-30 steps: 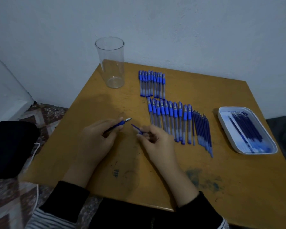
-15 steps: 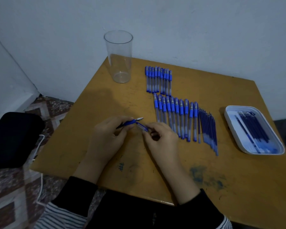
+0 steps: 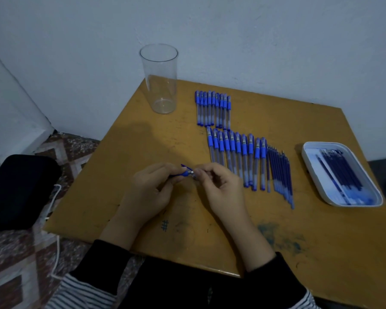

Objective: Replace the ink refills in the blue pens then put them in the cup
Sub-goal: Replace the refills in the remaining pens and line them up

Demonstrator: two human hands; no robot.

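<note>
Blue pen [image 3: 184, 173] pinched between both my hands
My left hand [image 3: 149, 192] grips its barrel, my right hand [image 3: 221, 188] pinches the tip end, over the table [image 3: 132, 152], well apart from the cup [image 3: 159, 79]

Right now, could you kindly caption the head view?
Left hand and right hand hold one blue pen; the clear cup stands empty.
</note>
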